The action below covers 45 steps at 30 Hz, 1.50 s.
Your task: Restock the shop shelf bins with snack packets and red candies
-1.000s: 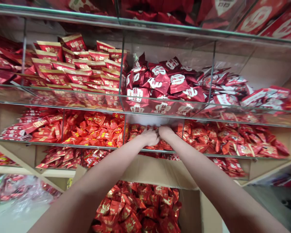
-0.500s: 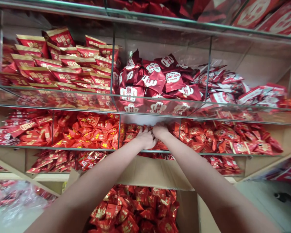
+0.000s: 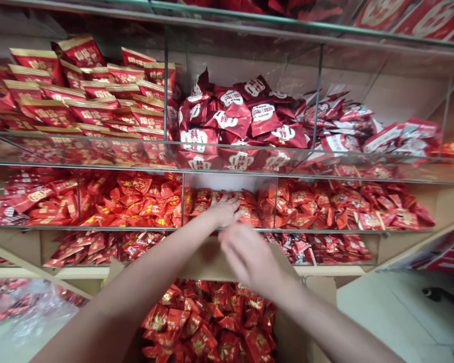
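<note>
My left hand lies with its fingers apart on small red candy packets in the middle compartment of the lower shelf. It is open and grips nothing I can see. My right hand is in front of that shelf, above an open cardboard box. Its fingers bend downward and are smeared by motion, so I cannot see whether anything is in them. Inside the box lies a heap of red and gold packets, partly hidden by my forearms.
A clear shelf front crosses above my hands. Upright dividers separate the compartments. Over them are gold-edged red packets and dark red packets. A clear plastic bag lies at lower left.
My right hand has pulled back and down from the shelf compartment to above the box. The left hand stays at the packets, its fingers now spread flatter. The view has shifted slightly.
</note>
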Tool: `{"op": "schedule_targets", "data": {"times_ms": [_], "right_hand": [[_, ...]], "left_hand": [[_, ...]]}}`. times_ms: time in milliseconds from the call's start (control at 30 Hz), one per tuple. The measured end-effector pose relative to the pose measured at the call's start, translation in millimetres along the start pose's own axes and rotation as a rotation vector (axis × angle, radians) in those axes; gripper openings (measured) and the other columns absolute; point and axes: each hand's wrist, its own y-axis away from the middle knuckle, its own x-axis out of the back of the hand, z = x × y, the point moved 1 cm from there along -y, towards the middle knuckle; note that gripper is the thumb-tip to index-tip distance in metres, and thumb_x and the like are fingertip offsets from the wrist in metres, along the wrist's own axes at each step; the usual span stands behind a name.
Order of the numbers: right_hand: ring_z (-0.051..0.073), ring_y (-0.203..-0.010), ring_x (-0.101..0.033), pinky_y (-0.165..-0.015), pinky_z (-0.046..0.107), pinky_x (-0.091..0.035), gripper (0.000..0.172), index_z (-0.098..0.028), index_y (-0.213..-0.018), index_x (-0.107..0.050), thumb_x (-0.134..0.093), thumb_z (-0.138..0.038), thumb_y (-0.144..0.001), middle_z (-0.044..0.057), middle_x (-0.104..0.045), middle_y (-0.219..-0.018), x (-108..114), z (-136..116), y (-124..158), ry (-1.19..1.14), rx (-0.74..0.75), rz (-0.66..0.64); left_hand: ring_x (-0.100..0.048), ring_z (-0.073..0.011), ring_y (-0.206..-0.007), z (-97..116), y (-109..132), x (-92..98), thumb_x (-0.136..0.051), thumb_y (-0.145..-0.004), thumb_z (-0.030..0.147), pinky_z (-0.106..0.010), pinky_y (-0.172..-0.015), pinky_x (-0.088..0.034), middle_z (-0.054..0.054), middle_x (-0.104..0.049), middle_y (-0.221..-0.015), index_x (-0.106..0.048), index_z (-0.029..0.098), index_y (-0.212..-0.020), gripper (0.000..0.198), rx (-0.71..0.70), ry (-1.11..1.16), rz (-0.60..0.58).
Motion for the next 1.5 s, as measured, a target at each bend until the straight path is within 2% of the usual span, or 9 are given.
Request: {"op": "schedule_targets", "data": {"times_ms": [100,300,467,633,767,900,1133,1333,1500], "right_hand": [[0.014,-0.077,-0.052,-0.078,0.028,-0.041,0.019,-0.021,-0.094,-0.058,-0.043,-0.02,-0.081,0.003,-0.061,-0.084,-24.2,-37.5,74.8,-0.042,0.13,-0.216],[0.028,-0.112,-0.041,-0.085,0.04,-0.039,0.039,-0.022,-0.113,-0.052,-0.052,-0.02,-0.074,0.011,-0.05,-0.121,-86.6,-7.4,180.6,0.4,-0.329,-0.228],[0.029,-0.114,-0.04,-0.085,0.041,-0.038,0.027,-0.024,-0.101,-0.06,-0.051,-0.028,-0.076,0.009,-0.049,-0.122,-107.3,3.0,210.8,0.471,-0.389,-0.195],[0.028,-0.094,-0.051,-0.073,0.04,-0.041,0.032,-0.024,-0.106,-0.057,-0.053,-0.031,-0.075,0.009,-0.059,-0.105,-115.7,-0.7,206.4,0.473,-0.496,-0.221],[0.024,-0.081,-0.053,-0.067,0.036,-0.041,0.04,-0.027,-0.113,-0.054,-0.047,-0.014,-0.076,0.007,-0.059,-0.095,-116.1,-8.9,183.4,0.461,-0.508,-0.337],[0.024,-0.084,-0.053,-0.071,0.038,-0.04,0.041,-0.025,-0.102,-0.06,-0.04,-0.003,-0.074,0.008,-0.058,-0.094,-114.0,-15.2,164.2,0.443,-0.505,-0.359],[0.021,-0.08,-0.06,-0.073,0.034,-0.044,0.034,-0.011,-0.105,-0.056,-0.035,-0.007,-0.078,0.011,-0.064,-0.085,-106.0,-6.2,159.1,0.083,-0.718,-0.309],[0.018,-0.08,-0.058,-0.076,0.032,-0.045,0.027,-0.017,-0.094,-0.061,-0.052,-0.037,-0.077,0.007,-0.064,-0.085,-47.4,-18.5,153.3,-0.582,-0.986,-0.069],[0.013,-0.073,-0.055,-0.068,0.027,-0.045,0.031,-0.019,-0.097,-0.06,-0.06,-0.037,-0.073,0.004,-0.06,-0.082,-21.8,-33.8,134.8,-1.077,-1.107,-0.033]], "left_hand": [[-0.005,-0.0312,-0.131,-0.3,0.1,-2.6,-0.019,-0.085,0.051,-0.065,-0.096,0.0,-0.004,-0.02,-0.143,-0.027,0.021,-0.134,0.058,-0.01,0.007,0.031],[-0.018,-0.0326,-0.128,0.4,2.1,11.7,-0.03,-0.084,0.047,-0.063,-0.097,-0.01,-0.005,-0.033,-0.138,-0.038,0.024,-0.128,0.05,-0.05,0.032,0.156],[-0.052,-0.0178,-0.102,28.3,76.9,28.3,-0.037,-0.085,0.025,-0.035,-0.09,-0.039,-0.008,-0.058,-0.114,-0.048,0.017,-0.118,0.036,-0.327,0.254,0.542],[-0.057,-0.0137,-0.072,55.0,179.5,-30.0,-0.042,-0.079,0.013,-0.029,-0.073,-0.045,-0.005,-0.066,-0.081,-0.056,0.019,-0.106,0.031,-0.48,0.425,0.36],[-0.06,-0.0137,-0.077,50.2,219.4,-87.5,-0.043,-0.081,0.017,-0.022,-0.072,-0.046,-0.004,-0.067,-0.087,-0.06,0.024,-0.104,0.029,-0.127,0.682,0.274],[-0.06,-0.0154,-0.085,42.0,231.8,-117.2,-0.043,-0.083,0.028,-0.023,-0.078,-0.046,-0.001,-0.067,-0.093,-0.061,0.031,-0.103,0.027,0.167,0.938,0.187],[-0.06,-0.0178,-0.087,40.6,228.3,-129.0,-0.047,-0.08,0.035,-0.027,-0.08,-0.045,-0.003,-0.067,-0.092,-0.065,0.026,-0.096,0.025,0.302,1.162,0.152],[-0.054,-0.0188,-0.099,45.9,221.8,-116.2,-0.056,-0.074,0.033,-0.033,-0.091,-0.038,-0.006,-0.06,-0.109,-0.06,0.024,-0.105,0.032,0.344,1.274,0.288],[-0.056,-0.0165,-0.09,64.2,206.1,-106.0,-0.064,-0.07,0.031,-0.031,-0.077,-0.046,-0.01,-0.056,-0.114,-0.046,0.023,-0.119,0.053,0.364,1.736,0.135]]}}
